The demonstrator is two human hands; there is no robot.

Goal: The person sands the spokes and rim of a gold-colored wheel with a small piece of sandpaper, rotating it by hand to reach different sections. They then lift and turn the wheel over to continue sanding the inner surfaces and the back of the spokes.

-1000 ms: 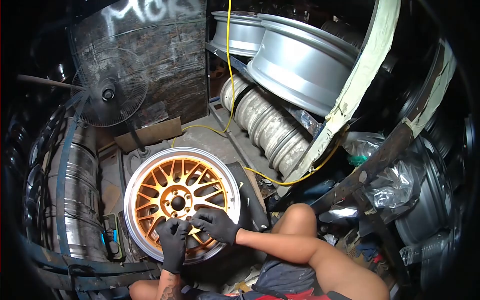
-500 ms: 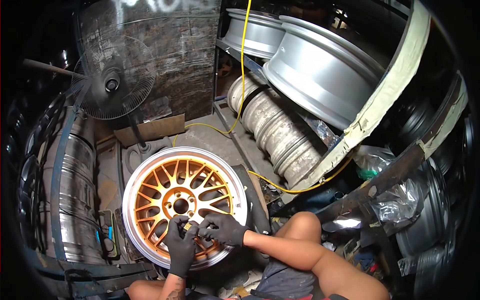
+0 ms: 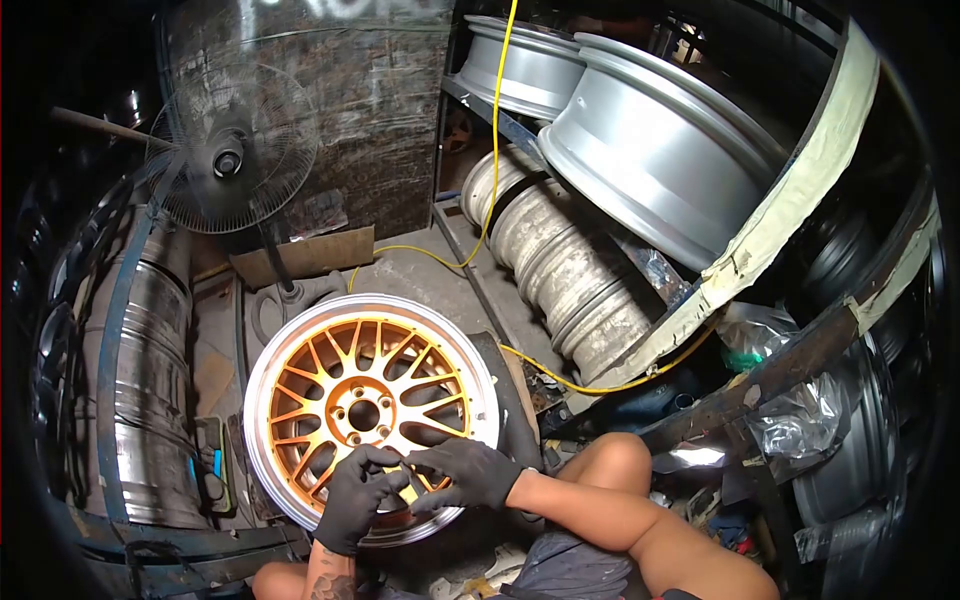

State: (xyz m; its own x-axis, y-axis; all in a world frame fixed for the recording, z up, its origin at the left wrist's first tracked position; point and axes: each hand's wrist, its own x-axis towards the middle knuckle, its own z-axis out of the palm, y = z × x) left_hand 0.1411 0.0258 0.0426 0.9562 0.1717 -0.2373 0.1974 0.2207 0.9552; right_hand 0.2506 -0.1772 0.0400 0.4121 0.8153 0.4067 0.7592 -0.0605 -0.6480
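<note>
Head view, left hand: the black-gloved left hand (image 3: 350, 508) is over the near edge of the wheel, fingers bent and apparently pinching a small yellow piece (image 3: 408, 493); a light, firm fingertip pinch suits something so little.
Small yellow piece: at the left fingertips, between the hands and above the near spokes; better handled just clear of the finish, so that nothing scrapes it.
Right hand: the gloved right hand (image 3: 470, 472) is just beside the piece, its grip parted, thumb apart from fingers; whether it touches the piece, I cannot tell.
Gold-spoked wheel: the gold-spoked wheel (image 3: 369, 439) lies face up beneath both hands, bright lip outermost; a steady wheel would help fine fingerwork.
Left side: stacked rims (image 3: 160, 385) behind a blue bar (image 3: 114, 400).
Behind: a caged fan (image 3: 228, 160) near a cardboard strip (image 3: 315, 253).
Surface: dark material (image 3: 518, 430) shows beside the wheel; what bears its weight is hidden. Grey floor (image 3: 415, 275) beyond, crossed by a yellow cable (image 3: 500, 110).
Right side: stained barrels (image 3: 575, 265) below a big silver rim (image 3: 660, 150), then crumpled clear plastic (image 3: 805, 420).
</note>
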